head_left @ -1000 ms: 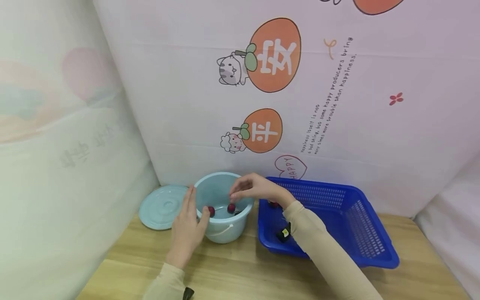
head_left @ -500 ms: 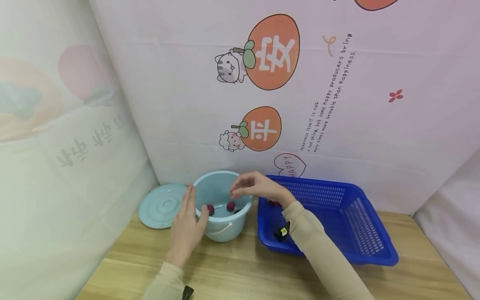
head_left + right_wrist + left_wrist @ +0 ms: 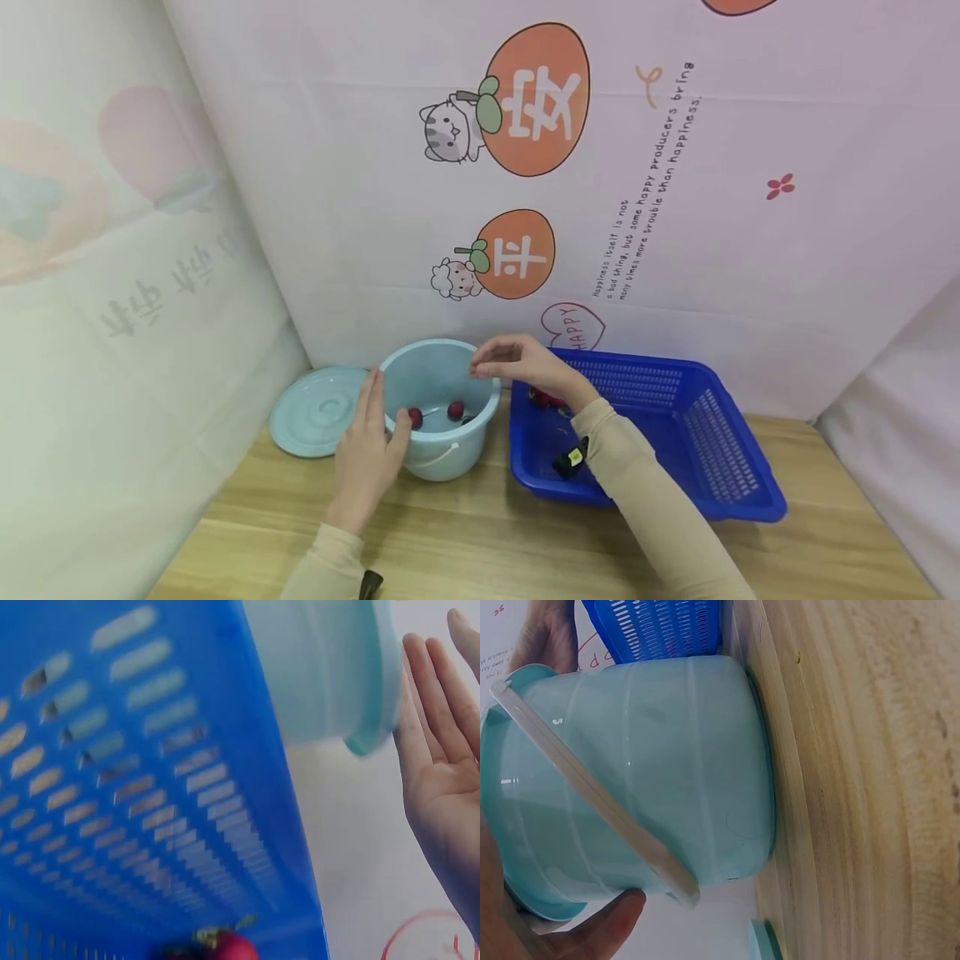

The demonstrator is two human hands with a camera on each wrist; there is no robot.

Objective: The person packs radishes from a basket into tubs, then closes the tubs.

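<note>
A light-blue bucket (image 3: pixel 442 460) with a white handle stands upright on the table. In it lie two dark red round fruits (image 3: pixel 455 410), one with a thin stem, like cherries. My left hand (image 3: pixel 365 454) rests at the bucket's left rim, fingers straight, its thumb (image 3: pixel 615 922) against the outer wall in the left wrist view. My right hand (image 3: pixel 517 364) hovers over the right rim with fingers loosely extended; the right wrist view shows its palm (image 3: pixel 450 780) bare, holding nothing. More red fruits (image 3: pixel 542 397) lie in the blue basket's near-left corner, partly behind the right wrist.
The blue slotted basket (image 3: pixel 667 454) stands right of the bucket, under my right forearm. A round light-blue lid (image 3: pixel 326 408) lies left of the bucket, by the wall. A printed white cloth (image 3: pixel 360 208) hangs behind. Wooden table (image 3: pixel 480 550) extends in front.
My right hand has risen and drawn slightly right, away from the red fruit under its fingertips in the bucket. My left hand keeps its place at the rim. The head view has shifted a little.
</note>
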